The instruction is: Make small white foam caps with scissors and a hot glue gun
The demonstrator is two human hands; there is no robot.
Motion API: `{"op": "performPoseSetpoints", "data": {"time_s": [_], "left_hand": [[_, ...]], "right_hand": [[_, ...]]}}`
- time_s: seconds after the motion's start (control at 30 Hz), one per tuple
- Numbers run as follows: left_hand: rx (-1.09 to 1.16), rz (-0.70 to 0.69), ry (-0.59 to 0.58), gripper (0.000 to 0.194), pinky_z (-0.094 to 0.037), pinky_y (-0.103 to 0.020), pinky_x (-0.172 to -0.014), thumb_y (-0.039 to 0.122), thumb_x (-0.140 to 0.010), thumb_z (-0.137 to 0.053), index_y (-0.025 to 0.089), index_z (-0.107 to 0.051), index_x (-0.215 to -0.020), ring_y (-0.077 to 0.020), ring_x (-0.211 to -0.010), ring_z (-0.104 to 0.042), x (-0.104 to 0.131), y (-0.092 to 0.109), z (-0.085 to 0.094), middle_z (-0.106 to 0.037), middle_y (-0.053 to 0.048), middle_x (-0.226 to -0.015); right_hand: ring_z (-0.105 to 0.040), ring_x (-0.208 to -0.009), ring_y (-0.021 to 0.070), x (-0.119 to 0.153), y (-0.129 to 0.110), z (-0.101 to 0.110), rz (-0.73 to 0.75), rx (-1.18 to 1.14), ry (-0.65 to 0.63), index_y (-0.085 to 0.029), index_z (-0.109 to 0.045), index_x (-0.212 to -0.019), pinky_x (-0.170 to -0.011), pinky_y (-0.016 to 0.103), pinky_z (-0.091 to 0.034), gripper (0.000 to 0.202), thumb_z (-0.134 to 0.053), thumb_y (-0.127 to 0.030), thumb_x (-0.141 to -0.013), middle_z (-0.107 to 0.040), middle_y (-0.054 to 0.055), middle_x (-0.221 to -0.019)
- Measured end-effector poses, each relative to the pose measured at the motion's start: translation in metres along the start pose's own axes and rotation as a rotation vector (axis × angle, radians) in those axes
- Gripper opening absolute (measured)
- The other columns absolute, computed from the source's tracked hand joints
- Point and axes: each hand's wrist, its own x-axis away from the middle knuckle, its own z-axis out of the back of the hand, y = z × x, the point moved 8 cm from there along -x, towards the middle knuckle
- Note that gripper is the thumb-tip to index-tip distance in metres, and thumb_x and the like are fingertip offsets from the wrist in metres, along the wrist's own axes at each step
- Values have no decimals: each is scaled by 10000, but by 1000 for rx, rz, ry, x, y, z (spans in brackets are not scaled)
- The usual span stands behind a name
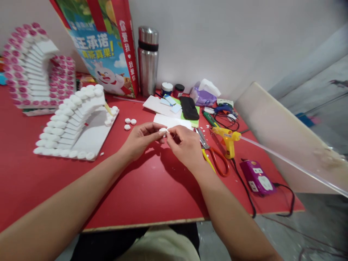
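Over the middle of the red table, my left hand (pixel 144 137) pinches a small white rounded disc (pixel 162 130) between thumb and fingers. My right hand (pixel 184 142) meets it there, its thumb and forefinger closed on the disc's edge, where a thin white bit shows. Left of my hands lie a few loose white discs (pixel 127 124). Farther left stands a white model staircase (pixel 73 134), its curved border and base edged with similar discs. Behind it is a second staircase model (pixel 35 72) with pink-and-white discs.
To the right lie scissors (pixel 221 163), a yellow glue gun (pixel 228 137) with a long clear stick, and a purple power box (pixel 257 177) with cords. At the back stand a steel flask (pixel 148 61), a printed bag (pixel 106 50), jars (pixel 166 88) and a black phone (pixel 189 108).
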Motion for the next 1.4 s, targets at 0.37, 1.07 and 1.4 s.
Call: {"op": "performPoseSetpoints", "data": {"time_s": [0.37,1.07,1.4], "left_hand": [[89,72,4,212,-533,-220,-637,310,-803,-827,167,-791,-956,-108,-670,-612,0,-4,-2,-710,-44,-818],[253,231,18,262,-545,-247,-585,280,-751,-868,118,-710,-884,-98,-554,-575,2,-14,-6,-642,-7,-686],[291,351,19,242,-565,-245,-706,230,-740,-868,73,-746,-877,-131,-688,-676,2,-27,-4,-713,-79,-767]], "right_hand": [[-595,-637,136,1,10,-8,-174,-201,-68,-196,-635,-857,-613,269,-448,87,-610,-266,-903,-692,24,-762],[-427,-360,59,6,47,-27,-671,-770,-98,-168,-634,-703,-354,216,-288,516,-677,-670,-817,-615,-8,-573],[-537,-597,81,-6,31,-11,-321,-422,-170,-183,-696,-892,-557,227,-416,138,-690,-284,-798,-690,13,-887]]}}
